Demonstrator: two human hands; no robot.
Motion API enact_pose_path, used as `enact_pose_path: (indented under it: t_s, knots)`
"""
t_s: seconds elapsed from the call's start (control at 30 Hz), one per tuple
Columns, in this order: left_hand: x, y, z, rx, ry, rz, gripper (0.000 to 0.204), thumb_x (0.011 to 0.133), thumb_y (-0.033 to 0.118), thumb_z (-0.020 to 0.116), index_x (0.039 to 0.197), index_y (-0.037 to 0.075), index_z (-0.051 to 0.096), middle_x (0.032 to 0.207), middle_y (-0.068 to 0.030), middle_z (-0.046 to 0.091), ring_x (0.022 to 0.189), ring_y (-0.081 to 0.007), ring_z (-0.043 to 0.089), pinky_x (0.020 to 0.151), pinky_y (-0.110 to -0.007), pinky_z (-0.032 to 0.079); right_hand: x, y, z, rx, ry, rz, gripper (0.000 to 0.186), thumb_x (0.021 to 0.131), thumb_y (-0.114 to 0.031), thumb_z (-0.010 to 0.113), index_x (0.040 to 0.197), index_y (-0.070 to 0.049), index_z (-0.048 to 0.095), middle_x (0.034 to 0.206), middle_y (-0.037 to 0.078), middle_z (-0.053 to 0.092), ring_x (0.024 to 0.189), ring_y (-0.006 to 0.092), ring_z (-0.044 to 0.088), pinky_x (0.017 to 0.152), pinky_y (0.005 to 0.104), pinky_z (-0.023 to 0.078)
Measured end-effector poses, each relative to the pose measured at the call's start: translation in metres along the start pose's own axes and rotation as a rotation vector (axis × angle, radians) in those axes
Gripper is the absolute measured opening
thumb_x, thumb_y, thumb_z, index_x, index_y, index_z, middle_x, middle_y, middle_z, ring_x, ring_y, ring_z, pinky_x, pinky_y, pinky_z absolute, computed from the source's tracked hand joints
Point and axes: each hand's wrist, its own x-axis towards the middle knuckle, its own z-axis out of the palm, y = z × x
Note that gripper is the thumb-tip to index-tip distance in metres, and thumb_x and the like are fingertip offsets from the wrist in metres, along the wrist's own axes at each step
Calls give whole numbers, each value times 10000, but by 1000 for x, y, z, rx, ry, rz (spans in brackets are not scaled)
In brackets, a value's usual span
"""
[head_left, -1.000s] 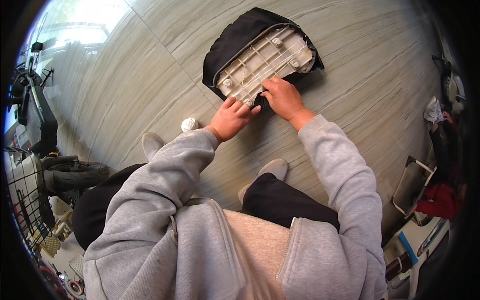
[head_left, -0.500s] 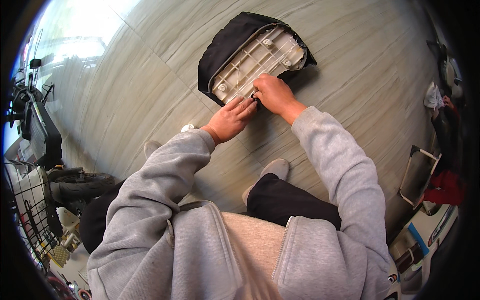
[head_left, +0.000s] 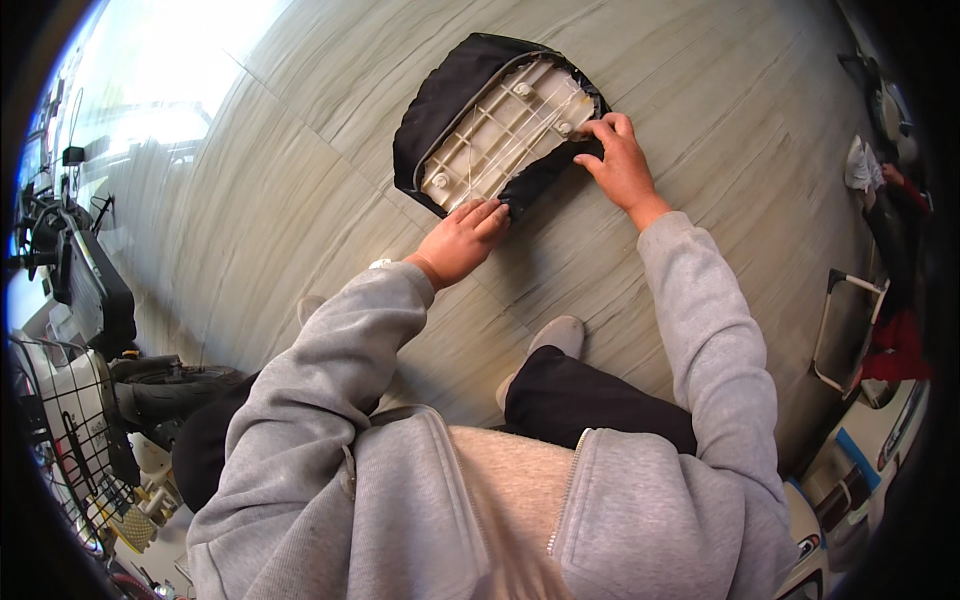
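A seat with a pale ribbed plastic base (head_left: pixel 490 125) lies upside down on the floor. Its black cover (head_left: pixel 440 115) wraps up over the rim, and on the near side a flap of it is folded onto the base. My left hand (head_left: pixel 465 238) is closed on the near left edge of the cover, fingertips over the rim. At the right end, my right hand (head_left: pixel 622 168) grips the cover's edge, with fingers on the rim and thumb lower down. Thin pale cords run across the ribs.
Left of me stand a wheel with a black tyre (head_left: pixel 175 390) and a black wire basket (head_left: pixel 75 440). On the right are a metal-framed stand (head_left: pixel 835 330) and a person in red (head_left: pixel 895 345). My shoe (head_left: pixel 555 340) rests on the wood-patterned floor (head_left: pixel 300 190).
My right hand has moved from beside the left hand to the seat's right end. The near cover flap now lies over the base's edge. My left hand stays at the near left edge.
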Motion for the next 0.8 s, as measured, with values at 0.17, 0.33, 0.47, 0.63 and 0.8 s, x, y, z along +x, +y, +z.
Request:
enact_pose_path:
  t_s: [0.17,0.33,0.47,0.63,0.8]
  knots:
    - [0,-3,2,-58,2,-23,431,833,77,576,1261,41,600,1347,-93,523,1258,-280,508,1070,-413,431,19,9,1,60,-213,-53,162,756,-36,707,899,-33,629,964,135,595,920,326,585,808,400,490]
    - [4,4,6,-84,-5,-82,427,838,72,578,1263,39,599,1353,-89,517,1256,-288,507,1071,-413,431,25,7,9,34,-140,34,81,797,-71,676,859,-29,644,909,170,619,888,376,601,786,443,500]
    - [4,5,5,-83,19,-76,416,858,82,578,1271,38,592,1347,-92,518,1247,-291,513,1058,-411,444,27,-5,15,-69,-103,54,116,833,-142,680,859,-37,639,921,172,618,912,378,603,775,455,501]
    - [3,5,5,-31,47,-36,392,884,95,584,1269,23,585,1349,-100,518,1235,-302,521,1039,-410,459,28,-45,29,9,4,-20,179,852,-222,685,851,-52,630,932,166,623,917,377,612,768,465,505]
    - [2,9,1,-82,65,-89,391,869,98,601,1244,-9,581,1320,-113,525,1231,-317,518,1045,-411,450,44,-100,60,2,-335,218,342,820,-366,721,875,-29,703,845,204,692,845,398,670,748,452,539]
